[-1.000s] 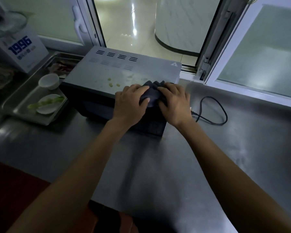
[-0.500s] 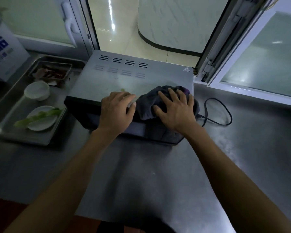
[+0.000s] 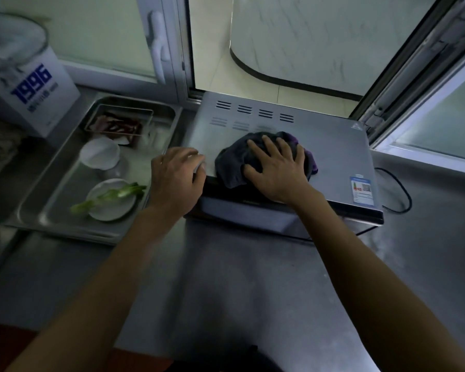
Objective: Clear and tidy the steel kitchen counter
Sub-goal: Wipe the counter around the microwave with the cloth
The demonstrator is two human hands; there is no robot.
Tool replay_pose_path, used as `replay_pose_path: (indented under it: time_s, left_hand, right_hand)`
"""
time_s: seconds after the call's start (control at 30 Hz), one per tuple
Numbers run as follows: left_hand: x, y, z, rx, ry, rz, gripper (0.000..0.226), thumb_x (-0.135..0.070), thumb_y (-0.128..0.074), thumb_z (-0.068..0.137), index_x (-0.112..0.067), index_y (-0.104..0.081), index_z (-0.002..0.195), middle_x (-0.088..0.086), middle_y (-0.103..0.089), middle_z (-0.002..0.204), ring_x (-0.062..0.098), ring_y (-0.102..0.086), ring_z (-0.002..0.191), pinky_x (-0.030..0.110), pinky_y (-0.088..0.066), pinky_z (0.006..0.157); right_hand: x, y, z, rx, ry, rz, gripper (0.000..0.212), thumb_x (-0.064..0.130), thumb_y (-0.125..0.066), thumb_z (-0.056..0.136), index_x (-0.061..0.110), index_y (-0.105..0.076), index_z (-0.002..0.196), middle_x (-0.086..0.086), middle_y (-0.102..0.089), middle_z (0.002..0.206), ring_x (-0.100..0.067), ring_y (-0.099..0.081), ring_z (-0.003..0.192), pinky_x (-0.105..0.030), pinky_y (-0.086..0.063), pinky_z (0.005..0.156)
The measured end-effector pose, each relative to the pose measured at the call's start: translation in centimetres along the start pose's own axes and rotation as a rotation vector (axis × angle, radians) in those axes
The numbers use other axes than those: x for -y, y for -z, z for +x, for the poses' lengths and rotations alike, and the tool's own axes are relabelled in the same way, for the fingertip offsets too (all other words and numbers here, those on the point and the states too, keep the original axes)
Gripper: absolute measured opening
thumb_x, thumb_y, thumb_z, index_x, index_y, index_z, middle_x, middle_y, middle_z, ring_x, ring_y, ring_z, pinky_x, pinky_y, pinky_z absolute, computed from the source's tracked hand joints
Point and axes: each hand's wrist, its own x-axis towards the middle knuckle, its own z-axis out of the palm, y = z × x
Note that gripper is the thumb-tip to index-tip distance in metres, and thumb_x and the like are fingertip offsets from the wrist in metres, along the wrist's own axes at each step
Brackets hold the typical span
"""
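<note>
A grey oven stands on the steel counter by the window. On its top lies a dark bunched cloth with a purple edge. My right hand presses flat on the cloth with fingers spread. My left hand is at the oven's front left corner, fingers curled downward; what is under them is hidden and blurred.
A steel tray left of the oven holds a white bowl, a plate with green vegetable scraps and a small pan of dark food. A white box stands behind. A black cord lies right of the oven.
My left hand has come off the cloth and slid left to the oven's corner. My right hand has pushed the cloth further onto the oven's top.
</note>
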Motion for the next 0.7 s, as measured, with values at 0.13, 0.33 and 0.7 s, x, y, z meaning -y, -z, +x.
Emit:
replay_pose_path:
  time_s: [0.13, 0.33, 0.7]
  left_hand:
    - [2.1, 0.5, -0.1, 0.035, -0.035, -0.046, 0.028, -0.018, -0.052, 0.093, -0.009, -0.075, 0.106, 0.004, -0.070, 0.117, 0.025, -0.064, 0.106, 0.050, -0.051, 0.085]
    - [3.1, 0.9, -0.3, 0.050, -0.014, -0.096, 0.032, -0.014, -0.050, 0.090, -0.006, -0.072, 0.113, 0.008, -0.069, 0.120, 0.028, -0.064, 0.107, 0.049, -0.052, 0.084]
    - [-0.9, 0.4, 0.2, 0.029, -0.103, -0.123, 0.034, -0.010, -0.057, 0.087, -0.006, -0.067, 0.119, 0.007, -0.070, 0.115, 0.029, -0.064, 0.103, 0.048, -0.052, 0.085]
  right_hand:
    - [2.6, 0.2, 2.7, 0.016, 0.045, 0.001, 0.073, 0.067, -0.022, 0.085, 0.045, -0.015, 0.154, 0.002, -0.010, 0.166, -0.026, -0.004, 0.152, -0.063, 0.004, 0.117]
    - [5.3, 0.3, 3.8, 0.041, 0.115, 0.027, 0.074, 0.067, -0.026, 0.081, 0.048, -0.020, 0.152, 0.007, -0.012, 0.166, -0.024, -0.003, 0.152, -0.063, 0.007, 0.117]
    - [1.8, 0.3, 0.1, -0.019, 0.134, 0.133, 0.067, 0.061, -0.035, 0.081, 0.050, -0.036, 0.146, 0.010, -0.023, 0.163, -0.019, -0.009, 0.151, -0.058, 0.003, 0.120]
